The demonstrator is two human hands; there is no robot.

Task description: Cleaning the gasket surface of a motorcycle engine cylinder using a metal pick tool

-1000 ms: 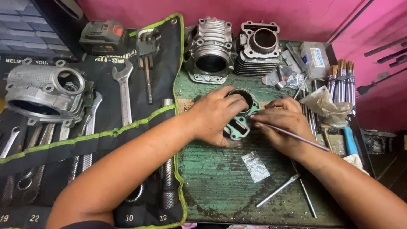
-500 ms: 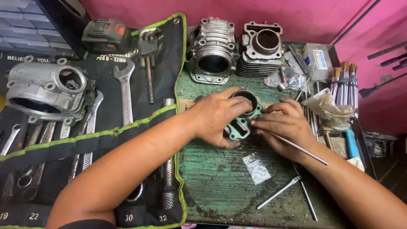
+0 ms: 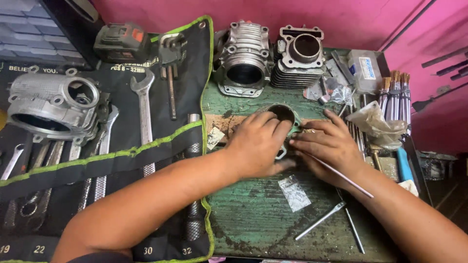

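Observation:
My left hand (image 3: 258, 143) lies flat on a green gasket (image 3: 294, 127) with a large round hole, pressing it onto the worn green table (image 3: 258, 219). Most of the gasket is hidden under both hands. My right hand (image 3: 329, 146) rests on the gasket's right side and holds a thin metal rod (image 3: 341, 176) that slants down to the right along my wrist. Fingertips of both hands meet near the gasket's middle.
Two finned engine cylinders (image 3: 243, 58) (image 3: 300, 56) stand at the table's back. A black tool roll (image 3: 122, 146) with wrenches and an engine casing (image 3: 53, 104) lies left. Brushes (image 3: 395, 97), a plastic bag (image 3: 378, 124), two loose rods (image 3: 321, 220) and a small packet (image 3: 294, 192) lie right and in front.
Both hands have closed in over the gasket and cover more of it. My left hand has flattened and slid a little to the right. The view has shifted slightly.

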